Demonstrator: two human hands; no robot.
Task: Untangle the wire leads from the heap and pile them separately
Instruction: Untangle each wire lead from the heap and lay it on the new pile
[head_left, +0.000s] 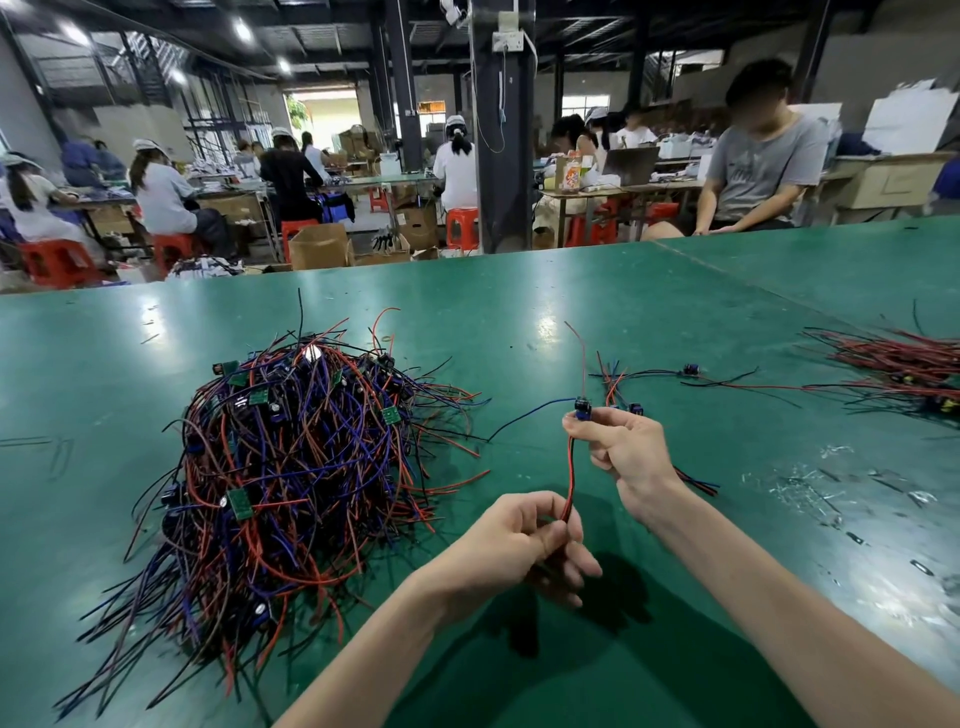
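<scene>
Left hand (524, 545): one, fingers curled, lower end of red-black lead (571, 467) pinched.
Right hand (626, 457): one, clenched on connector end, lead held above table (571, 291).
Heap (291, 457): one, tangled, lying left.
Sorted pile (904, 374): one, far right.
Cardboard box (317, 247): one, open, contents hidden.

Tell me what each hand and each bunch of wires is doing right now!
Heap: tangled, lying on the table's left.
Lead: lifted, stretched between both hands.
Left hand: grips the lead's lower end.
Right hand: pinches the lead's top, by its connector.
Pile: laid out flat at the far right.
Loose leads: lying on the table behind the right hand.
</scene>
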